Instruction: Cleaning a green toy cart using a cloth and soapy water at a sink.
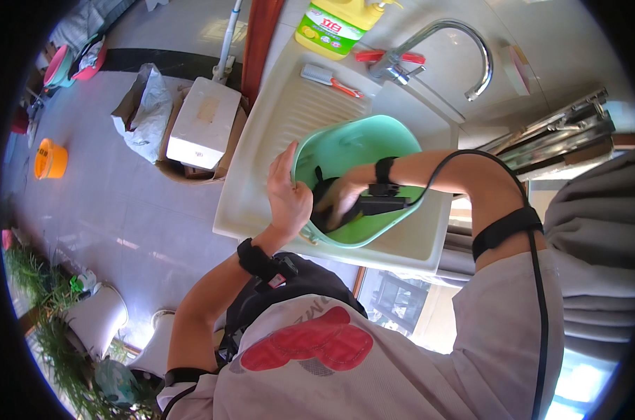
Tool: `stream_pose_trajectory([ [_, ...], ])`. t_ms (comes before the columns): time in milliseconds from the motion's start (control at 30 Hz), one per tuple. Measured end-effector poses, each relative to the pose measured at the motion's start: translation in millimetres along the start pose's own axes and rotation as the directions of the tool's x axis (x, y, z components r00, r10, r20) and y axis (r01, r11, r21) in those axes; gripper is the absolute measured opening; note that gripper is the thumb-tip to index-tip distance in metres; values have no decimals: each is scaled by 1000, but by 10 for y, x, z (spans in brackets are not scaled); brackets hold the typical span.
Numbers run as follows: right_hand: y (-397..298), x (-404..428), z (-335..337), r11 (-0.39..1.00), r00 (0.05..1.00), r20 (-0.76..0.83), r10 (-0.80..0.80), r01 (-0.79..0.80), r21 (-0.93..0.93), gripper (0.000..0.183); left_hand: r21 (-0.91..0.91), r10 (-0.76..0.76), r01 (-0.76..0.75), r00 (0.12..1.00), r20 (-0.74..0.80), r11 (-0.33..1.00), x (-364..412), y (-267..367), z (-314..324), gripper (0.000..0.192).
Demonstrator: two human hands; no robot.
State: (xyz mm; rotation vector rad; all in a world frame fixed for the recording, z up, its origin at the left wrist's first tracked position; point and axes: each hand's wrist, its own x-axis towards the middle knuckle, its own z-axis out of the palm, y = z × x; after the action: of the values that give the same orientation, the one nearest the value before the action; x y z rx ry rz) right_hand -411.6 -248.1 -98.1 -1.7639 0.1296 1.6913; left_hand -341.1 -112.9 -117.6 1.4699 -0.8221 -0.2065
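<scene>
A pale green plastic basin (383, 134) rests in the white sink (430, 252), partly over the ribbed drainboard. My left hand (291, 194) holds the basin's left rim, its fingers lying along the outer wall. Inside the basin, my right hand (343, 197) reaches down onto a dark, soft-looking thing (322, 190) with a short strap or tab. The right fingers are blurred, so how firmly they grasp it cannot be told. A black device (385, 205) is strapped to my right wrist and hangs over the basin.
Behind the basin are a white-bristled brush (330, 80), a yellow detergent bottle (335, 26) and a chrome faucet (438, 31). Folded metal racks (559, 134) stand at the right. Left of the sink, a carton holds a white foam box (204, 123). An orange bucket (51, 159) stands farther off.
</scene>
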Motion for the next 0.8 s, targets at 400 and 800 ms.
stream_pose_trajectory([
  [400, 769, -275, -238, 823, 884, -177, 432, -467, -322, 40, 57, -87, 90, 995, -52, 994, -42, 105, 17, 54],
  [800, -102, -666, 339, 930, 909, -375, -179, 281, 237, 24, 148, -76, 80, 996, -37, 986, -231, 607, 419, 56],
])
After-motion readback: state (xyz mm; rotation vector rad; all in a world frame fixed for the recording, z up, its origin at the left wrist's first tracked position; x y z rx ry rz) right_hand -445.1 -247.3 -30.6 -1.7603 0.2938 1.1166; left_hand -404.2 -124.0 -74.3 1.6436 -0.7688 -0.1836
